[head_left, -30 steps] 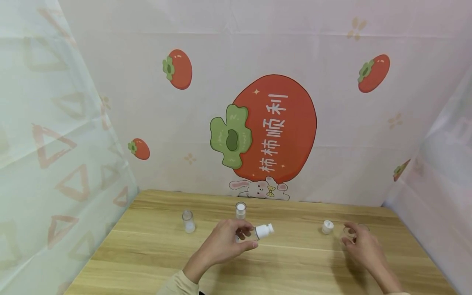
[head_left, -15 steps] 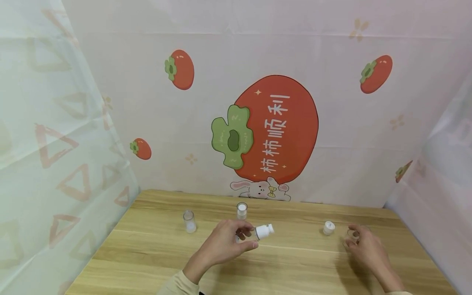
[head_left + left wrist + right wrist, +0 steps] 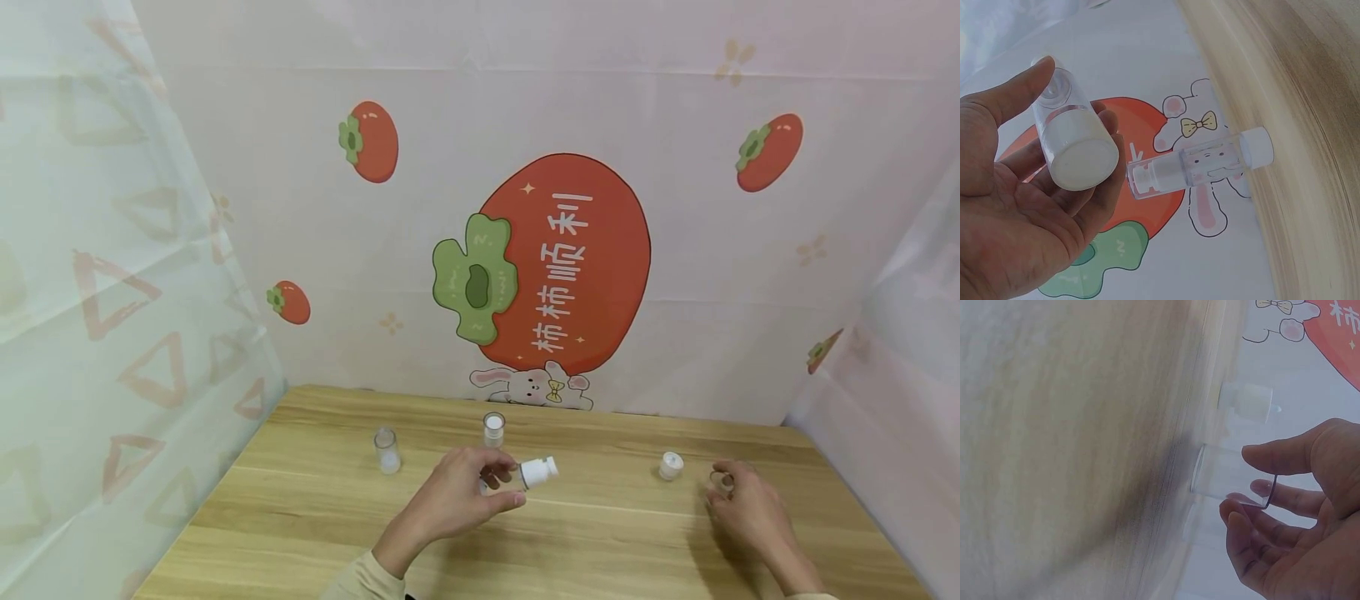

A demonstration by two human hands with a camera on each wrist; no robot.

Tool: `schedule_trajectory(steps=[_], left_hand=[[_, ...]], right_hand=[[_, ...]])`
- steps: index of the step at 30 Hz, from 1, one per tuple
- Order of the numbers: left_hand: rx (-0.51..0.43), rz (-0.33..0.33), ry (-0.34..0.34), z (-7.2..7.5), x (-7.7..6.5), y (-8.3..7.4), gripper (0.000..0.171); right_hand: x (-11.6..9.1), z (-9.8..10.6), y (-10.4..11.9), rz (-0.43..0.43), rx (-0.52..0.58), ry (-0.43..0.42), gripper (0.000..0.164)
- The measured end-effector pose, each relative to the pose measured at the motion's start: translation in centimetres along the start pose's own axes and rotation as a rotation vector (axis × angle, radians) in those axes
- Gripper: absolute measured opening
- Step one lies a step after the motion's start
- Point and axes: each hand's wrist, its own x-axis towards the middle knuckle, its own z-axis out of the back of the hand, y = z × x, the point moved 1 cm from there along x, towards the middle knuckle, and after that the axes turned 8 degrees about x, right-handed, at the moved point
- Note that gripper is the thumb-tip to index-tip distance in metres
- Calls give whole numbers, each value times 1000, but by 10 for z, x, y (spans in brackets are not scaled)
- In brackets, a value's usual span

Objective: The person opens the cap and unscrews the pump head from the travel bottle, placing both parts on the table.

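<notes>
My left hand (image 3: 461, 493) grips a small clear pump bottle (image 3: 537, 472) above the table, tilted so its white pump head points right. In the left wrist view the bottle's white base (image 3: 1085, 158) faces the camera, with thumb and fingers around the clear body. At the right, my right hand (image 3: 752, 508) holds a clear cylindrical cap (image 3: 1219, 472) between thumb and fingers, near its upper rim. That cap's lower rim is at or near the tabletop. Left of it stands a small white pump-top piece (image 3: 671, 466). A second clear cylinder (image 3: 1202, 525) shows faintly behind the held cap.
A capped clear bottle with white parts (image 3: 493, 429) stands behind my left hand. Another clear bottle (image 3: 387, 451) stands farther left. The wooden table (image 3: 600, 550) ends at a patterned cloth backdrop (image 3: 697, 333), with cloth at both sides.
The head view has shifted slightly, moving the scene a little rightward. My right hand and the clear cap have moved slightly right. My left hand keeps its hold on the bottle.
</notes>
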Motion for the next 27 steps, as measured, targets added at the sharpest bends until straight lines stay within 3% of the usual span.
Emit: schedule_trajectory(steps=[17,27], left_hand=[[20,1,-13,1,0,-1,31],[13,5,-52,3,1,-3,31]], right_hand=[[-2,2,-2,-6,-3,-18,53],[-2,10,10,-67,-11,-20,53]])
